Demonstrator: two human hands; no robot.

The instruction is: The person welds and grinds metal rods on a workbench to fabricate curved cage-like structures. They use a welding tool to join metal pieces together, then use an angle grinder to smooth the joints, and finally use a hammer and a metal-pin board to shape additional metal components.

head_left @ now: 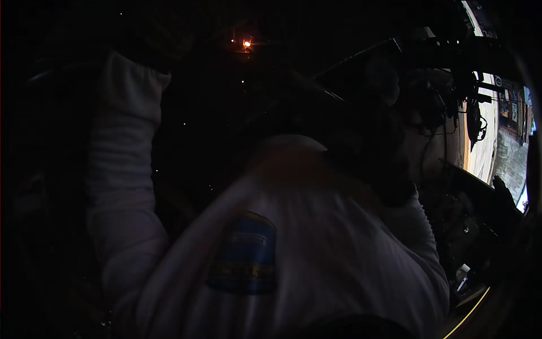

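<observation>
Most of the picture is very dark. My left arm, in a white sleeve (124, 147), reaches up and forward at the left. Past its cuff, my left hand (155, 42) is a dark shape, seemingly gloved, with its fingers lost in shadow. My right arm bends in front of my body at the right. My right hand (392, 175) also looks dark and gloved; its fingers do not show. Whether either hand holds anything is hidden. A small orange glow (247, 43) shines ahead, to the right of my left hand.
A dark straight edge (355, 56) runs ahead at upper right. Beyond it hang dark cables and fittings (479, 121). A bright opening (511, 152) at the far right shows paving outside. A thin yellow line (470, 312) curves at lower right.
</observation>
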